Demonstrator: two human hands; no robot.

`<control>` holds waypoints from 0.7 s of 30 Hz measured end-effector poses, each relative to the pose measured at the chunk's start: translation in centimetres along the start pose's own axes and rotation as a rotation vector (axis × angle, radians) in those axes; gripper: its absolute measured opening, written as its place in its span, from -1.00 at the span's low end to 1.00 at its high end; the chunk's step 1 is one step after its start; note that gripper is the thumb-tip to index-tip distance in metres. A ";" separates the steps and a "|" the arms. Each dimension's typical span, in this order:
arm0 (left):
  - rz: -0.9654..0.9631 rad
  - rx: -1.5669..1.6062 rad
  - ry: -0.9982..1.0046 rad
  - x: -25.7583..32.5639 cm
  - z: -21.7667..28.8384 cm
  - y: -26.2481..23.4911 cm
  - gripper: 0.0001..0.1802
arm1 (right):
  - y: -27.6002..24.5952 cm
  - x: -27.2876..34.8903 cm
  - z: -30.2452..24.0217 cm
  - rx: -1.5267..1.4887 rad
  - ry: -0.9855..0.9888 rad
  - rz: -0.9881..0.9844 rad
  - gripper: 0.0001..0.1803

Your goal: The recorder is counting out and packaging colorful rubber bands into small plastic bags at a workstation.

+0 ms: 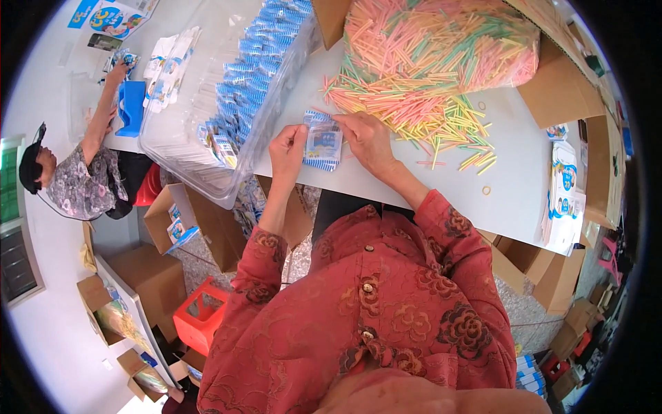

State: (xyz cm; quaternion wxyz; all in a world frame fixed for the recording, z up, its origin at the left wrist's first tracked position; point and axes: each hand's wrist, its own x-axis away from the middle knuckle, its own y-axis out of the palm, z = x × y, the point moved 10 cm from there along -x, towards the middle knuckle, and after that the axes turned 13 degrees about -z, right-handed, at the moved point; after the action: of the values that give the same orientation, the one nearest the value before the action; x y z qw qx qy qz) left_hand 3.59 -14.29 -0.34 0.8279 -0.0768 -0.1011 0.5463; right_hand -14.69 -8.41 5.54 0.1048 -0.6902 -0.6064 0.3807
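Blue-and-white striped flat plastic packet (323, 143) is held at the near edge of the white desk (520, 200), the left hand (287, 148) pinching its left side and the right hand (368, 141) pinching its far right corner. Work looks partway along: many similar packets (261, 65) line the clear plastic bin (176, 148) at left, while pink, yellow and green sticks (417, 123) lie loose at far right. The held packet's long axis runs near to far.
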 end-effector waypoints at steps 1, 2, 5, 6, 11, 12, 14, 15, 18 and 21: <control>-0.022 0.041 0.005 -0.2 -0.1 0.2 -0.77 | 0.2 0.0 0.2 0.002 0.025 -0.024 -0.78; -0.044 0.082 0.010 -0.3 -0.2 0.4 -0.76 | 0.2 0.1 0.2 0.002 0.027 -0.024 -0.78; -0.044 0.012 0.021 -0.4 -0.1 0.3 -0.78 | -0.2 0.3 -0.2 0.058 0.008 -0.007 -0.75; -0.046 0.012 0.019 -0.5 -0.1 0.3 -0.78 | -0.3 0.4 0.1 0.079 0.030 -0.021 -0.75; 0.037 -0.546 0.188 -0.1 3.6 0.8 -0.84 | -1.9 1.1 0.9 0.065 0.090 0.033 -0.76; 0.027 -0.546 0.188 -0.2 4.2 1.4 -0.84 | -2.1 1.3 1.4 -0.015 0.103 0.027 -0.78; 0.341 -0.637 0.501 1.9 9.3 0.9 -0.83 | -3.0 1.6 1.6 -0.090 0.128 0.032 -0.80; 0.329 -0.633 0.503 1.9 10.1 1.2 -0.83 | -3.2 1.6 1.6 -0.185 0.141 -0.002 -0.81; 0.138 -0.479 0.532 2.1 10.6 2.6 -0.84 | -4.1 1.6 1.0 -0.350 0.200 -0.101 -0.82; -0.331 -0.014 0.084 0.6 4.7 6.0 -0.85 | -4.3 1.7 0.8 -0.451 0.194 -0.161 -0.83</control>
State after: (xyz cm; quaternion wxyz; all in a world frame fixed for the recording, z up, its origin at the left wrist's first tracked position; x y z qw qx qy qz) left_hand -2.69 -11.33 2.83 0.9095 -0.0874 -0.0816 0.3981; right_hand -18.53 -6.03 6.86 0.0360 -0.6789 -0.7160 0.1584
